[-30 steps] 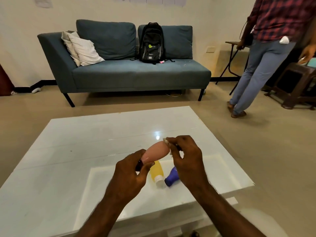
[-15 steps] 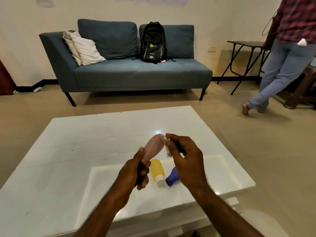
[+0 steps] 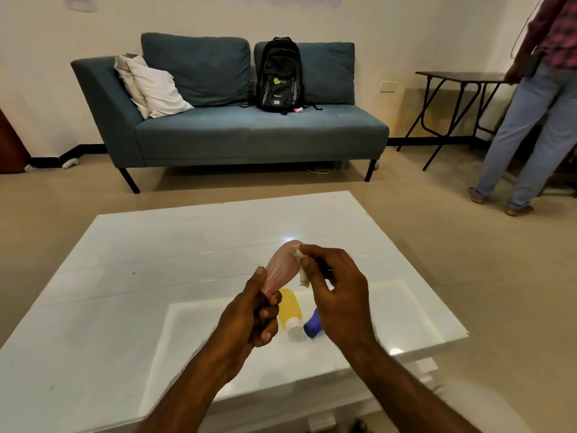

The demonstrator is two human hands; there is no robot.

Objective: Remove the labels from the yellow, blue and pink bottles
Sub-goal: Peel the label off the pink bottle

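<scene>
I'm looking down on a glossy white bench [image 3: 131, 276] standing on a beige tiled floor, with ceiling light glaring off its top. Closest to me, my left hand [image 3: 249, 314] is closed tight around the neck end of the pink bottle [image 3: 281, 265], holding it tilted up and away above the bench, base pointing toward the far side. My right hand [image 3: 337, 295] sits just beside it, thumb and forefinger pinched together on a crumpled whitish label [image 3: 301, 271] that hangs partly peeled against the bottle's side; the other fingers [image 3: 321, 284] curl loosely. I can't read any print on that label.

Just beyond and below my hands, the yellow bottle [image 3: 290, 307] lies on the bench with its white cap toward me, and the blue bottle [image 3: 312, 325] lies just beside it, partly hidden by my right hand.

Farther back, a blue-grey sofa [image 3: 249, 135] stands against the wall with a white pillow [image 3: 156, 85] and a black backpack [image 3: 279, 75] bearing a green mark and small lettering too blurred to read. On the right, a person in jeans [image 3: 530, 120] stands by a dark folding table [image 3: 459, 78].
</scene>
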